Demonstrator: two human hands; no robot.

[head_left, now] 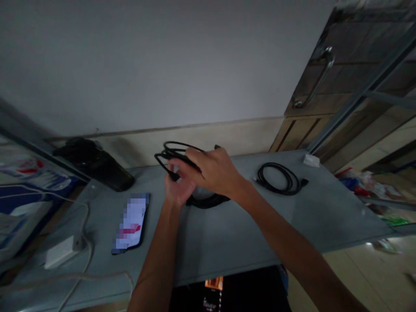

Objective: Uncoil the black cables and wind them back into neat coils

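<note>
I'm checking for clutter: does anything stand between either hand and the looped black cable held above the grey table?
Nothing visible: the right hand grips the looped black cable, and the left hand is at its black plug. The coiled black cable on the grey table lies below, not between.

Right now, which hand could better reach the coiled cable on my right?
Probably the right hand: it's nearer that coiled cable; the left hand is farther away. Both hands are at another black cable, though.

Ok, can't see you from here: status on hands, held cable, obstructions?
Right hand holds looped black cable above table; left hand at plug end, grip unclear. Coil on table, partly hidden behind hands. Phone left, another coil right, both clear of hands.
</note>
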